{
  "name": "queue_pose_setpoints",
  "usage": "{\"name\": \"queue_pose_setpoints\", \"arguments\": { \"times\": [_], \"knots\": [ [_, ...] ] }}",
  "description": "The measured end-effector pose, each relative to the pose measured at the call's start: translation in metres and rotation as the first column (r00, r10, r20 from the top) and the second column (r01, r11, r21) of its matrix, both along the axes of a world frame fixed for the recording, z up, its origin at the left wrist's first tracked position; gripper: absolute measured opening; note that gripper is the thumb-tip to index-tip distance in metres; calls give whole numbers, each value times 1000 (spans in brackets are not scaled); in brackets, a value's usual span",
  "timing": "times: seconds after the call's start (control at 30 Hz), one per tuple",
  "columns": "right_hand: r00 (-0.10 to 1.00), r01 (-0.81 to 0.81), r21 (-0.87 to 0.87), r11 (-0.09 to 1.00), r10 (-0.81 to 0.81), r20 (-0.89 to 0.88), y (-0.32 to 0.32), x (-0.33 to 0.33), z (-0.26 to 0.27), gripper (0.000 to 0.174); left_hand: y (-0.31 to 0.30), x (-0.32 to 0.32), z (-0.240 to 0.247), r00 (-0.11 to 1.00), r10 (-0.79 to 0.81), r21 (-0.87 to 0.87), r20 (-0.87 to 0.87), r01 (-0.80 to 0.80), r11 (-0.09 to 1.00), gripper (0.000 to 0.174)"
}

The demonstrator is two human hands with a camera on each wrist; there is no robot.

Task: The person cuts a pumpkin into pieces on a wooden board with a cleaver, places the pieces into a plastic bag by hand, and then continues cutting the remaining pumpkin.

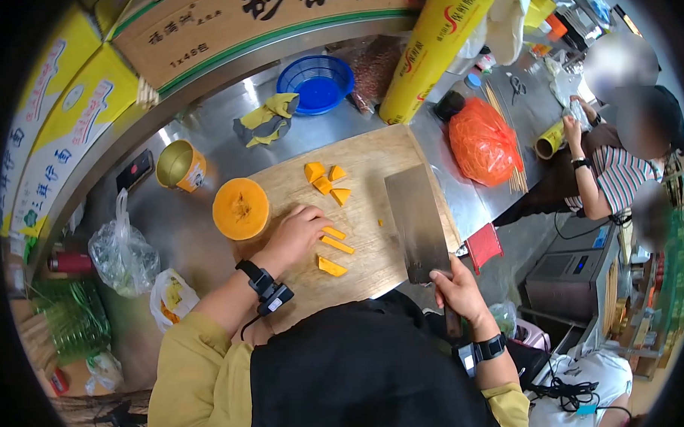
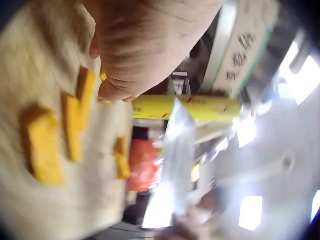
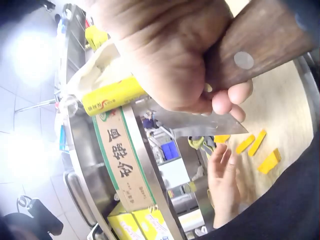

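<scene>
My right hand grips a cleaver by its wooden handle. The broad blade is raised over the right side of the wooden cutting board. My left hand is low over the board's left part, fingertips right beside thin pumpkin strips; in the left wrist view its palm side hides part of the pumpkin under it. A thicker pumpkin piece lies nearer my body, and several pumpkin chunks sit farther back. The cut pumpkin rests at the board's left edge, cut face up.
Behind the board are a blue basket, a crumpled yellow-grey wrapper and a yellow cling film box. A red plastic bag stands right, a tin left. Another person works at the far right.
</scene>
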State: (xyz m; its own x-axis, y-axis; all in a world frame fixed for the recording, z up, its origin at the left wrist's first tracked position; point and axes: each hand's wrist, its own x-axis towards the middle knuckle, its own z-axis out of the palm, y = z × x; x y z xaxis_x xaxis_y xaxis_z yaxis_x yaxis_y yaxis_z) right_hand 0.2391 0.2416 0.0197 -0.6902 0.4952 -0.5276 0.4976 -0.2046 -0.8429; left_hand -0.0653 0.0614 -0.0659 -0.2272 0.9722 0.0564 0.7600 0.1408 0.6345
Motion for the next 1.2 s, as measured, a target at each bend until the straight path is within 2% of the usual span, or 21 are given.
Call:
{"name": "queue_pose_setpoints", "arguments": {
  "times": [0.07,0.17,0.27,0.37,0.47,0.53,0.57,0.67,0.7,0.83,0.93,1.03,1.13,1.2],
  "knots": [
    [997,32,16,999,-33,75,-9,16,-15,38,6,9,5,985,28,-144,170,-4,990,34],
    [993,59,31,998,-62,98,-22,18,-17,30,7,22,14,995,-67,-60,79,71,996,36],
    [989,8,83,996,-20,144,-35,11,-15,24,14,28,15,989,-140,-155,50,146,977,37],
    [983,-109,196,975,76,168,-40,0,-9,21,13,49,11,1000,5,-269,-23,-11,963,36],
    [975,-203,330,922,161,151,-39,-1,-18,19,1,60,18,977,211,-302,23,-194,933,37],
    [967,-253,475,843,229,109,-35,2,-23,18,-10,60,24,972,233,-145,29,-227,963,37],
    [970,-243,487,839,224,96,-34,2,-22,17,-16,58,25,969,245,-62,29,-242,968,38],
    [985,-161,327,931,128,120,-33,7,-7,16,-40,48,24,998,-49,-100,-37,45,994,40],
    [993,-101,298,949,77,91,-34,11,-7,15,-46,47,12,983,-147,-49,-111,142,989,38],
    [994,30,253,967,-55,91,-33,33,-10,14,-45,49,4,990,-126,17,-63,127,992,25],
    [982,140,226,964,-164,89,-33,49,-10,16,-33,53,21,948,93,-129,306,-56,990,25],
    [974,200,199,960,-217,67,-31,64,-15,20,9,48,11,961,124,-68,247,-110,992,30],
    [954,277,170,946,-292,67,-30,67,-16,21,68,52,9,914,92,-56,394,-76,996,40],
    [950,294,174,940,-307,55,-30,64,-12,21,87,59,13,921,110,-4,374,-117,993,47]
  ]
}}
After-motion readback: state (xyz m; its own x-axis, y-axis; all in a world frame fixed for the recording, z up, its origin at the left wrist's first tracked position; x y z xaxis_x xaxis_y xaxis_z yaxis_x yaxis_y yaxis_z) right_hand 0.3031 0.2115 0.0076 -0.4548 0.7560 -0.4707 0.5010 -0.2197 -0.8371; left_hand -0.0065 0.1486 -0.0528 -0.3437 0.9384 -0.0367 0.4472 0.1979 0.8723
